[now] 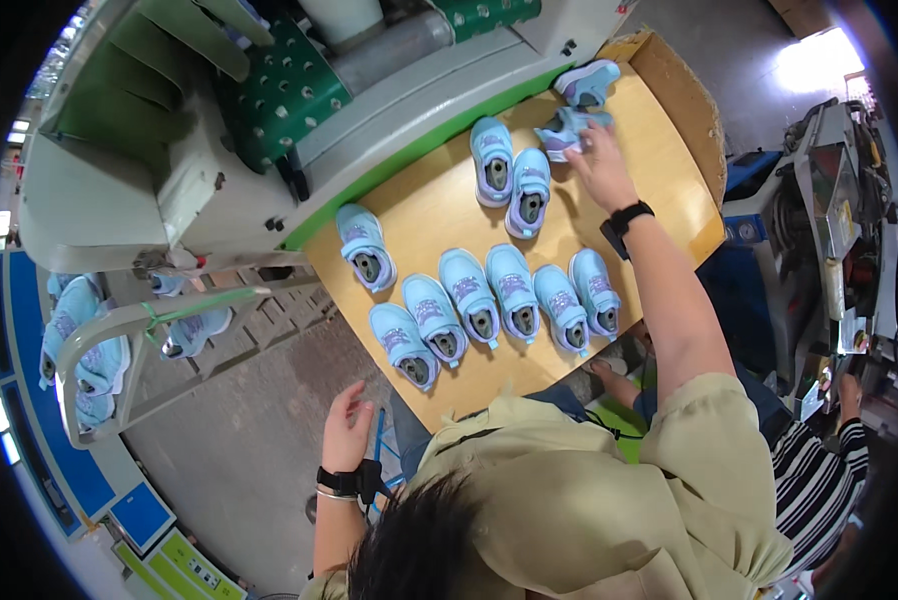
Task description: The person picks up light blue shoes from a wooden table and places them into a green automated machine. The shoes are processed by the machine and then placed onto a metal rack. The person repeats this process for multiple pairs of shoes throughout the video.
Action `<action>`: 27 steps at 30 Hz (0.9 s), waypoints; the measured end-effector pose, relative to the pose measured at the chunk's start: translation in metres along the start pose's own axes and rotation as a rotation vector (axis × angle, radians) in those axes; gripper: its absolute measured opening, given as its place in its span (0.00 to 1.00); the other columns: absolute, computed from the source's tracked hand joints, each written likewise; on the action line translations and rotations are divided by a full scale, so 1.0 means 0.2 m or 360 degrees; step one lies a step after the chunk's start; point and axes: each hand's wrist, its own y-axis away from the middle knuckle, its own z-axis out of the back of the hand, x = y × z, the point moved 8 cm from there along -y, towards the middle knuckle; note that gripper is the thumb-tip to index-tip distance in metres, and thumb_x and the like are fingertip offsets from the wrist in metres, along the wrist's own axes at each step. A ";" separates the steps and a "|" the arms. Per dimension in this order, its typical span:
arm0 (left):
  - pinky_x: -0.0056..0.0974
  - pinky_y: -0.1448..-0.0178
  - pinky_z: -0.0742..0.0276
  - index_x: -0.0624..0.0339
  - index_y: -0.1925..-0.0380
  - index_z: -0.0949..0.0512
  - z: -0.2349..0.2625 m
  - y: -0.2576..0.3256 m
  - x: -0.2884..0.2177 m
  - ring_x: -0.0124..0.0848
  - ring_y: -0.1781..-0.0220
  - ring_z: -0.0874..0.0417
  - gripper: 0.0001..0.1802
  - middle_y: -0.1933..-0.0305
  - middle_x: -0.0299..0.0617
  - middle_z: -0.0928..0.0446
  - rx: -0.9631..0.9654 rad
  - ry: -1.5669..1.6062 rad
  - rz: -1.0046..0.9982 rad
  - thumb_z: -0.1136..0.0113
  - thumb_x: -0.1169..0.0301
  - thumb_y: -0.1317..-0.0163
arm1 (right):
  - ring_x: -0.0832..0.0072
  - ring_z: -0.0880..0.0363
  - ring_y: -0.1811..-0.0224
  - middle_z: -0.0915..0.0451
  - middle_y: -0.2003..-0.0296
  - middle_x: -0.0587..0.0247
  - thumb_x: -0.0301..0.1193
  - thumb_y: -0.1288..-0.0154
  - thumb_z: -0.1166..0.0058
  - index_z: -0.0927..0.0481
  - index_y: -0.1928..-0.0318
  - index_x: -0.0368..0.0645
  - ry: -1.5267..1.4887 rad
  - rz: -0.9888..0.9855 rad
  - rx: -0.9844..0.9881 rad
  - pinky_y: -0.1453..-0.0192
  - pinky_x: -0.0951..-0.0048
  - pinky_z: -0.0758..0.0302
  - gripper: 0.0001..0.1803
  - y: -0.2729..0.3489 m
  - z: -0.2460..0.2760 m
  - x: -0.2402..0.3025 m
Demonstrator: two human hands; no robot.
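Note:
My right hand [601, 168] reaches to the far right of the table and has its thumb and fingers on a light blue child's sneaker [567, 128] lying tipped on its side. Beyond it another sneaker [587, 82] also lies on its side. Just left of the hand, a pair stands upright, a sneaker [492, 158] beside its mate [529, 192]. A single sneaker [365, 246] stands at the left, and several more, such as this sneaker [512, 288], form a row along the near side. My left hand [348, 428] hangs off the table's near left, empty, fingers apart.
The tan tabletop [659, 180] has a cardboard wall [684, 105] at its far right end. A grey machine with a perforated green belt [289, 105] borders the far side. At left, a rack [179, 320] holds more sneakers. A person in striped clothing [819, 480] is at right.

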 end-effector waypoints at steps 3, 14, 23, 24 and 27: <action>0.40 0.40 0.25 0.57 0.38 0.23 -0.03 -0.01 0.05 0.35 0.46 0.18 0.23 0.41 0.43 0.19 0.0034 0.0013 0.0074 0.37 0.67 0.31 | 0.45 0.39 0.26 0.38 0.31 0.31 0.51 0.34 0.35 0.37 0.32 0.25 -0.0444 -0.0397 -0.0101 0.24 0.57 0.37 0.46 0.17 0.02 -0.16; 0.38 0.37 0.25 0.62 0.38 0.24 -0.08 -0.13 -0.25 0.34 0.42 0.18 0.21 0.41 0.46 0.19 0.0155 -0.0039 -0.0193 0.40 0.73 0.30 | 0.45 0.32 0.34 0.35 0.36 0.37 0.37 0.53 0.30 0.37 0.30 0.41 -0.0334 -0.0370 0.0568 0.30 0.55 0.30 0.49 0.08 -0.09 -0.09; 0.41 0.44 0.23 0.58 0.38 0.23 -0.13 -0.15 -0.09 0.37 0.47 0.18 0.23 0.42 0.44 0.19 0.0188 0.0062 0.0027 0.36 0.67 0.32 | 0.53 0.21 0.41 0.20 0.44 0.43 0.51 0.44 0.31 0.30 0.32 0.37 -0.0181 -0.0607 0.0666 0.35 0.59 0.26 0.45 -0.35 0.05 -0.18; 0.41 0.44 0.23 0.58 0.39 0.23 -0.12 -0.14 -0.09 0.37 0.46 0.18 0.22 0.42 0.44 0.19 0.0180 0.0077 0.0029 0.36 0.67 0.32 | 0.54 0.19 0.43 0.20 0.44 0.42 0.54 0.45 0.32 0.29 0.32 0.37 -0.0085 -0.0638 0.0420 0.37 0.59 0.24 0.47 -0.49 0.03 -0.29; 0.41 0.42 0.23 0.57 0.39 0.23 -0.07 -0.12 -0.11 0.37 0.46 0.19 0.22 0.42 0.45 0.19 0.0099 0.0046 0.0034 0.36 0.67 0.32 | 0.62 0.17 0.55 0.18 0.52 0.48 0.61 0.43 0.36 0.24 0.38 0.35 -0.0254 -0.1244 0.0228 0.52 0.64 0.21 0.45 -0.64 0.01 -0.47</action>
